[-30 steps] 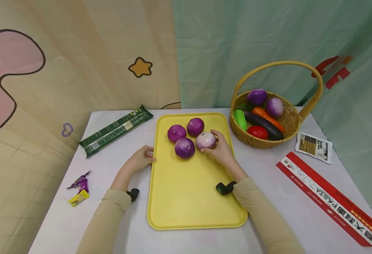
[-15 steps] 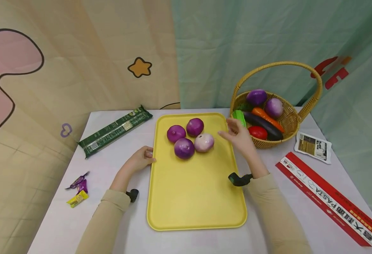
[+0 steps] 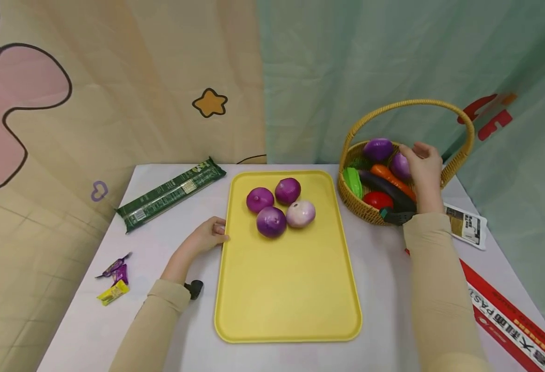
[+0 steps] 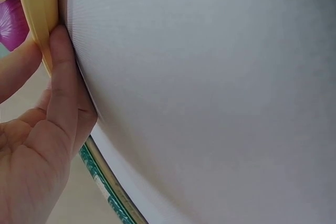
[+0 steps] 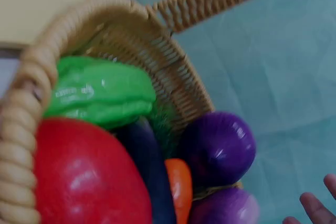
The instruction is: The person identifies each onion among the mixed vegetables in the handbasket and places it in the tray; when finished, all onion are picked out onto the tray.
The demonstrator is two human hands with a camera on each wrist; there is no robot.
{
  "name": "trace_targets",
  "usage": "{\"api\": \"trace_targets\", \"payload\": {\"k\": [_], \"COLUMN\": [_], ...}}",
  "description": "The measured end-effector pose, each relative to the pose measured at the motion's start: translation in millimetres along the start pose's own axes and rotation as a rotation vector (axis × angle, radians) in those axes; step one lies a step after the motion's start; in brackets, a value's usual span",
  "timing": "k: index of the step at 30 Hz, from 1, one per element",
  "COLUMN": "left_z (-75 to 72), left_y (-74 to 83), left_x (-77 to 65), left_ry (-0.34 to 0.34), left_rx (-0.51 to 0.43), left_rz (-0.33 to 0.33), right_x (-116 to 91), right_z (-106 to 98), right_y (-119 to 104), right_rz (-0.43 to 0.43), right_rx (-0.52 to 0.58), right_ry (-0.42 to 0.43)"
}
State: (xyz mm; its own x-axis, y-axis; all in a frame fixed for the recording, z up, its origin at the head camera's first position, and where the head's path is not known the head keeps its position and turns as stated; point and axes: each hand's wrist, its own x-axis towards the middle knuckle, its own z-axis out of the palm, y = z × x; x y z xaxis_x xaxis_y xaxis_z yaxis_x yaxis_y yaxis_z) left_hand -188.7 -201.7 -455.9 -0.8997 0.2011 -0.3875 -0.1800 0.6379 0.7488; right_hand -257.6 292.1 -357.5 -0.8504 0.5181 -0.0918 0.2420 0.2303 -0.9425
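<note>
Three wrapped sweets (image 3: 115,276); one green packet (image 3: 171,196), print unreadable; left hand (image 3: 204,235) pinching one yellow tray (image 3: 286,289); on it, four onions (image 3: 271,222); one basket (image 3: 361,207), two purple onions (image 3: 378,150) inside; right hand (image 3: 424,168) above, fingers loosely parted; one red box (image 3: 514,310), "PASTA"

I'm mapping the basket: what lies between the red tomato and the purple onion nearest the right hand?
A dark eggplant and an orange carrot lie between the tomato and that onion, as the head and right wrist views show.
</note>
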Motion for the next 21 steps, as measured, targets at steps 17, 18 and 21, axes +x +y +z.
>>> {"api": "trace_targets", "payload": {"k": [17,18,21], "left_z": [-0.3,-0.1,1.0], "left_y": [-1.2,-1.2,-1.0], "left_x": [-3.9,-3.8,-3.4], "left_ry": [0.011,0.013,0.017], "left_rx": [0.004,0.008,0.012], "left_rz": [0.023,0.024,0.017], "right_x": [41.4,44.6,54.8], "right_z": [12.3,13.1,14.8], "right_y": [38.1,40.3,48.1], "right_rz": [0.248,0.241,0.265], "right_rx": [0.293,0.308,0.356], "right_ry": [0.007,0.012,0.036]}}
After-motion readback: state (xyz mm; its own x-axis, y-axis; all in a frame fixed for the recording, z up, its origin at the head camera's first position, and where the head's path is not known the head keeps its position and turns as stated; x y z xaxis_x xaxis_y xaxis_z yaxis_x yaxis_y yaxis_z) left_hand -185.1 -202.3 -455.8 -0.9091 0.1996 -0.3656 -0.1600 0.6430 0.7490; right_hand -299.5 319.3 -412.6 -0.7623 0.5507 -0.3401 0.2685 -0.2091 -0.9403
